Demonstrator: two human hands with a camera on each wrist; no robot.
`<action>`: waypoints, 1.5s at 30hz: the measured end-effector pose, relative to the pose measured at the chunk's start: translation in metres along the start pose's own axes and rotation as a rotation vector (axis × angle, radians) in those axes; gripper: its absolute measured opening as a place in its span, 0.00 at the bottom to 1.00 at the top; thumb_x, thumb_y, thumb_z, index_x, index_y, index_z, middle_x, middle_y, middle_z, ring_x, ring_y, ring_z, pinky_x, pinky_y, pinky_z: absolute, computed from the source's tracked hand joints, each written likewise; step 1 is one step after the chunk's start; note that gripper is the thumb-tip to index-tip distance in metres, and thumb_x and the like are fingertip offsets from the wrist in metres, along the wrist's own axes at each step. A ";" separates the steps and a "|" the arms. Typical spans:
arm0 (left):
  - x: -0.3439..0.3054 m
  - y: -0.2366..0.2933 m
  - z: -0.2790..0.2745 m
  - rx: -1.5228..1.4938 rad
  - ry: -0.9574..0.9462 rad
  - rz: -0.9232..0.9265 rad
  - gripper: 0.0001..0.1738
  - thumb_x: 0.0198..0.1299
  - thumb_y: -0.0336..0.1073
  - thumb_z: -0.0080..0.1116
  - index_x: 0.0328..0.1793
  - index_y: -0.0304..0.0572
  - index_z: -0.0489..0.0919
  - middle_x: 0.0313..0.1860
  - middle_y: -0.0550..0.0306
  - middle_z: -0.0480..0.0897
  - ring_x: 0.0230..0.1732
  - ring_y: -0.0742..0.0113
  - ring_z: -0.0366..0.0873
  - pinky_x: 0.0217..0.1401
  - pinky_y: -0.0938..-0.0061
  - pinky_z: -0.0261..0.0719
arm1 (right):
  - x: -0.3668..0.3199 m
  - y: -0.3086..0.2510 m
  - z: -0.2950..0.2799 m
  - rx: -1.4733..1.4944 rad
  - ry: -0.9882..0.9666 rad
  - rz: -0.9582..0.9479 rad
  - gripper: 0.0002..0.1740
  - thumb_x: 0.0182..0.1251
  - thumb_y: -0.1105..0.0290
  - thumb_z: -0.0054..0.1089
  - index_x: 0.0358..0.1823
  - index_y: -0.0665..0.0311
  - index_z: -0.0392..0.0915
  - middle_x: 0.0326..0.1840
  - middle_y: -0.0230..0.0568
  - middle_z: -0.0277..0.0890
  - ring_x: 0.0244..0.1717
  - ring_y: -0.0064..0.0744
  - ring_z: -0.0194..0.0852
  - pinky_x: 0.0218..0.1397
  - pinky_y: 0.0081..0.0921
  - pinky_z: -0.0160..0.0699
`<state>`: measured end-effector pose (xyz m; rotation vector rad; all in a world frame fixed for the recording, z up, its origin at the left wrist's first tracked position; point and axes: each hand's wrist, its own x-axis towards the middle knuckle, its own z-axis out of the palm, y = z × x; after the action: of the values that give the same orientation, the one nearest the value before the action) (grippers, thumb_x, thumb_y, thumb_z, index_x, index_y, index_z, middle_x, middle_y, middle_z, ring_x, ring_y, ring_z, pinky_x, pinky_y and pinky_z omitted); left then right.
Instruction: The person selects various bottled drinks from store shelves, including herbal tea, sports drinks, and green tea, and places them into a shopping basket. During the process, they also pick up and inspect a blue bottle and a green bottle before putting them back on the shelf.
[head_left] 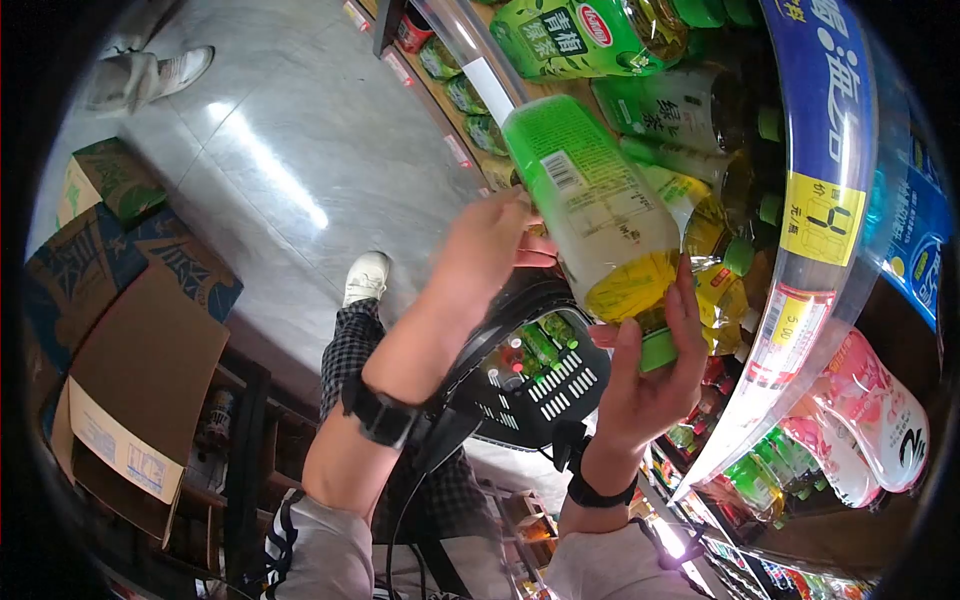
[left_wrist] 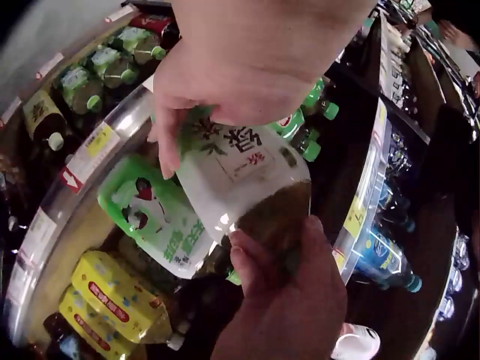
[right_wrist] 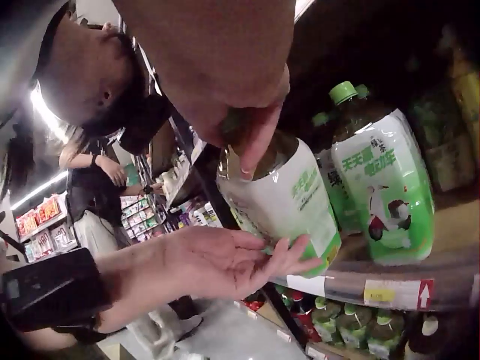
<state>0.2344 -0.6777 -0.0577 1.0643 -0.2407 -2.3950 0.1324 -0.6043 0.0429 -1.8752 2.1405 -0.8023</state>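
Note:
A large green tea bottle (head_left: 600, 200) with a green and white label lies tilted between both hands at the shelf front, its cap end toward me. My right hand (head_left: 655, 380) grips it round the neck and shoulder, thumb and fingers on opposite sides. My left hand (head_left: 488, 245) is at its other end; in the right wrist view the left hand (right_wrist: 217, 259) supports the base with palm up and fingers extended. A similar bottle with a scooter picture on its label (right_wrist: 386, 195) stands on the shelf beside it.
A black slotted shopping basket (head_left: 570, 395) with several drinks hangs below my hands. Price strips (head_left: 825, 220) line the curved shelf edge. Open cardboard boxes (head_left: 150, 330) stand to the left on the grey floor (head_left: 290, 130). Another person (right_wrist: 97, 195) is farther down the aisle.

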 end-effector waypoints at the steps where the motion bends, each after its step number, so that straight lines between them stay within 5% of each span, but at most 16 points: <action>1: 0.000 0.000 0.006 0.058 0.023 0.058 0.20 0.65 0.41 0.36 0.57 0.37 0.67 0.39 0.56 0.78 0.39 0.70 0.77 0.44 0.75 0.74 | 0.001 0.002 0.000 0.012 0.007 0.027 0.17 0.59 0.81 0.48 0.49 0.77 0.62 0.59 0.64 0.59 0.38 0.36 0.76 0.32 0.18 0.78; 5: 0.024 -0.008 0.013 0.273 0.032 0.179 0.20 0.63 0.38 0.34 0.57 0.34 0.66 0.38 0.51 0.77 0.36 0.68 0.77 0.39 0.75 0.76 | 0.021 0.001 0.007 0.021 0.068 0.154 0.17 0.53 0.80 0.55 0.46 0.73 0.67 0.56 0.60 0.63 0.47 0.43 0.71 0.46 0.28 0.72; 7: 0.040 -0.009 0.013 0.420 0.025 0.268 0.24 0.62 0.40 0.35 0.59 0.29 0.62 0.34 0.43 0.77 0.29 0.62 0.79 0.34 0.74 0.76 | 0.032 0.004 0.012 0.007 0.102 0.169 0.17 0.53 0.80 0.57 0.45 0.73 0.68 0.55 0.57 0.65 0.44 0.39 0.70 0.44 0.28 0.71; 10: 0.058 -0.006 0.012 0.552 -0.055 0.413 0.26 0.61 0.42 0.36 0.61 0.31 0.61 0.35 0.44 0.77 0.29 0.61 0.79 0.35 0.71 0.75 | 0.047 0.016 0.021 0.001 0.123 0.134 0.14 0.57 0.80 0.53 0.46 0.74 0.67 0.55 0.52 0.67 0.22 0.19 0.71 0.24 0.14 0.73; 13: 0.061 0.000 0.017 0.445 -0.019 0.142 0.23 0.61 0.41 0.41 0.58 0.36 0.66 0.46 0.48 0.76 0.43 0.61 0.76 0.48 0.76 0.70 | 0.066 0.028 0.027 -0.052 0.137 0.139 0.13 0.57 0.75 0.55 0.44 0.70 0.69 0.47 0.45 0.70 0.18 0.18 0.68 0.22 0.13 0.70; 16: 0.062 -0.009 0.019 0.576 0.050 0.259 0.27 0.60 0.43 0.45 0.64 0.38 0.60 0.54 0.47 0.71 0.49 0.61 0.73 0.51 0.75 0.68 | 0.089 0.028 0.025 -0.149 0.158 0.252 0.14 0.57 0.66 0.58 0.42 0.67 0.71 0.41 0.38 0.72 0.17 0.17 0.66 0.19 0.13 0.65; 17: 0.060 -0.011 0.021 0.537 0.025 0.270 0.31 0.60 0.45 0.45 0.65 0.33 0.55 0.55 0.44 0.70 0.50 0.59 0.72 0.52 0.74 0.68 | 0.095 0.024 0.029 -0.085 0.206 0.400 0.17 0.55 0.61 0.60 0.41 0.64 0.72 0.39 0.38 0.71 0.23 0.21 0.69 0.23 0.16 0.67; 19: 0.055 -0.012 0.027 0.459 -0.027 0.293 0.41 0.60 0.48 0.45 0.66 0.23 0.43 0.56 0.39 0.69 0.51 0.56 0.71 0.52 0.72 0.68 | 0.111 0.035 0.035 -0.114 0.254 0.227 0.17 0.55 0.61 0.60 0.41 0.64 0.72 0.39 0.40 0.71 0.27 0.24 0.70 0.28 0.18 0.69; 23: 0.058 -0.021 0.036 0.387 -0.104 0.308 0.45 0.59 0.47 0.46 0.67 0.25 0.35 0.59 0.38 0.66 0.57 0.54 0.67 0.59 0.74 0.61 | 0.120 0.047 0.034 0.101 0.265 0.224 0.23 0.52 0.60 0.61 0.46 0.66 0.71 0.42 0.42 0.72 0.38 0.28 0.71 0.42 0.21 0.70; 27: 0.060 -0.030 0.036 0.364 -0.116 0.335 0.46 0.59 0.46 0.47 0.67 0.27 0.31 0.61 0.37 0.64 0.61 0.54 0.62 0.61 0.75 0.58 | 0.096 0.029 0.020 0.160 0.134 0.569 0.25 0.53 0.64 0.62 0.52 0.67 0.69 0.45 0.46 0.71 0.42 0.30 0.72 0.47 0.23 0.70; 28: 0.060 -0.031 0.036 0.340 -0.118 0.341 0.46 0.59 0.46 0.47 0.67 0.27 0.30 0.61 0.38 0.63 0.62 0.54 0.62 0.62 0.75 0.57 | 0.087 0.030 0.018 0.147 0.204 0.442 0.26 0.53 0.65 0.62 0.53 0.67 0.68 0.46 0.47 0.71 0.42 0.32 0.72 0.47 0.24 0.70; 32: 0.061 -0.030 0.036 0.408 -0.101 0.283 0.45 0.59 0.43 0.47 0.68 0.30 0.30 0.63 0.38 0.62 0.64 0.56 0.60 0.62 0.75 0.57 | 0.053 0.047 0.007 -0.245 0.299 0.126 0.25 0.56 0.67 0.58 0.53 0.69 0.66 0.48 0.51 0.70 0.46 0.38 0.71 0.51 0.28 0.68; 40: 0.054 -0.042 0.041 0.305 -0.170 0.324 0.43 0.59 0.43 0.48 0.69 0.32 0.35 0.67 0.42 0.55 0.64 0.57 0.59 0.63 0.75 0.54 | 0.044 0.090 0.009 -0.090 0.538 0.355 0.22 0.53 0.74 0.59 0.49 0.71 0.66 0.45 0.43 0.70 0.45 0.31 0.67 0.51 0.25 0.67; 43: 0.045 -0.041 0.044 0.331 -0.175 0.202 0.41 0.58 0.44 0.46 0.70 0.37 0.39 0.70 0.44 0.49 0.71 0.60 0.40 0.69 0.71 0.36 | 0.039 0.080 0.014 0.151 0.671 0.412 0.20 0.53 0.76 0.58 0.48 0.72 0.66 0.43 0.43 0.70 0.44 0.31 0.68 0.50 0.25 0.67; 45: 0.034 -0.041 0.047 0.317 -0.145 0.182 0.40 0.58 0.46 0.46 0.70 0.36 0.42 0.68 0.45 0.52 0.70 0.60 0.45 0.69 0.71 0.41 | 0.034 0.073 0.016 0.313 0.755 0.450 0.18 0.53 0.77 0.57 0.46 0.72 0.66 0.42 0.43 0.70 0.43 0.30 0.68 0.50 0.24 0.68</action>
<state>0.1654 -0.6620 -0.0620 0.9538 -0.7566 -2.3176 0.0711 -0.6368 -0.0003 -0.9437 2.4712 -1.7894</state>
